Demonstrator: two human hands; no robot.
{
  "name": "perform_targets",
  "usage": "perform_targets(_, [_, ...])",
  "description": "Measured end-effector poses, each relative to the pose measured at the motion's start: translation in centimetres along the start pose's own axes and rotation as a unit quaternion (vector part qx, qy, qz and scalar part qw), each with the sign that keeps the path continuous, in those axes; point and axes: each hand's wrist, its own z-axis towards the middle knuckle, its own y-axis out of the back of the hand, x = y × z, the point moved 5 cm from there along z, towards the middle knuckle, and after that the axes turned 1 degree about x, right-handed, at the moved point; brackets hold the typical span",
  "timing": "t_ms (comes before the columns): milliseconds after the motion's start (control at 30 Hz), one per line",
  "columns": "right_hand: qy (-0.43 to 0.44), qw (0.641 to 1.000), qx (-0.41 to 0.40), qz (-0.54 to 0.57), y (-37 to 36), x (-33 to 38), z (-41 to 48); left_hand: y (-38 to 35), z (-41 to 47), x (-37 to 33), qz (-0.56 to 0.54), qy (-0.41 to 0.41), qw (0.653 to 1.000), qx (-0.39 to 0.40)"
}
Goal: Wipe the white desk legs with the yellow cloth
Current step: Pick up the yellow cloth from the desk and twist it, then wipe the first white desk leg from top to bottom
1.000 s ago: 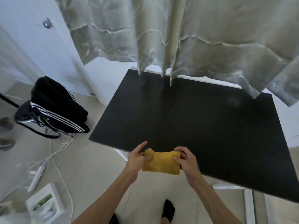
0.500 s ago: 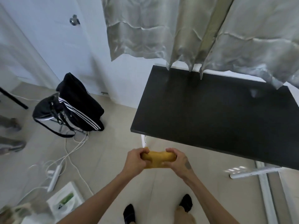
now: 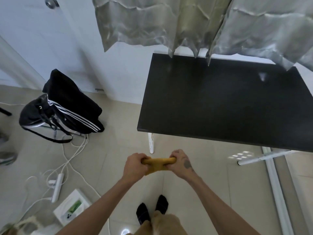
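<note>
The yellow cloth [image 3: 158, 165] is bunched into a short roll and stretched between both hands above the tiled floor. My left hand [image 3: 134, 165] grips its left end and my right hand [image 3: 181, 162] grips its right end. Just beyond the hands, a white desk leg [image 3: 151, 143] comes down from the near left corner of the black desk top [image 3: 220, 106]. A second white leg [image 3: 259, 158] shows under the near right edge, slanting in this wide view. The far legs are hidden by the top.
A black bag with white stripes [image 3: 67, 107] sits on the floor at left, with white cables and a power strip [image 3: 57, 187] near it. A white box [image 3: 72, 206] lies at lower left. Grey curtains [image 3: 186, 22] hang over the desk's far edge. My feet [image 3: 152, 209] stand below.
I have stepped back and to the left, so the desk now sits further right and its near left leg shows. The flat cloth has been bunched into a roll between both hands.
</note>
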Motion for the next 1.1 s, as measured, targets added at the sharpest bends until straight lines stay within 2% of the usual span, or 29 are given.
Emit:
perform_targets(100, [-0.050,0.992,0.045,0.107,-0.4,-1.8,0.7,-0.6,1.7,1.3,0.014,0.026,0.998,0.056])
perform_targets(200, [-0.117,0.965,0.102,0.212,-2.3,-4.0,2.5,-1.8,4.0,3.2,-0.102,0.075,0.985,0.116])
perform_targets(400, [-0.118,0.920,0.146,0.344,-6.1,-5.8,5.8,-5.4,8.2,6.9,-0.196,0.133,0.964,0.117])
perform_targets(500, [-0.144,0.849,0.150,0.486,-8.1,-6.4,7.2,-6.7,11.4,8.5,-0.182,0.121,0.969,0.112])
perform_targets(633, [-0.186,0.737,0.095,0.642,-11.2,-8.7,10.9,-7.3,17.6,10.8,-0.133,0.086,0.987,0.014])
perform_targets(733, [-0.208,0.686,0.038,0.696,-13.0,-10.3,14.1,-7.8,21.6,11.6,-0.105,0.020,0.994,-0.030])
perform_targets(800, [-0.190,0.687,0.001,0.701,-13.8,-10.7,16.4,-8.5,23.5,11.6,-0.086,-0.023,0.995,-0.047])
perform_targets(867, [-0.154,0.710,-0.033,0.687,-15.2,-11.1,19.2,-9.8,25.3,12.2,-0.067,-0.069,0.993,-0.063])
perform_targets(1033, [-0.042,0.785,-0.131,0.604,-16.0,-9.4,23.2,-11.2,26.6,13.2,-0.080,-0.198,0.973,-0.092])
perform_targets(1100, [0.025,0.836,-0.164,0.523,-16.6,-8.5,24.5,-11.6,27.4,13.6,-0.099,-0.235,0.962,-0.100])
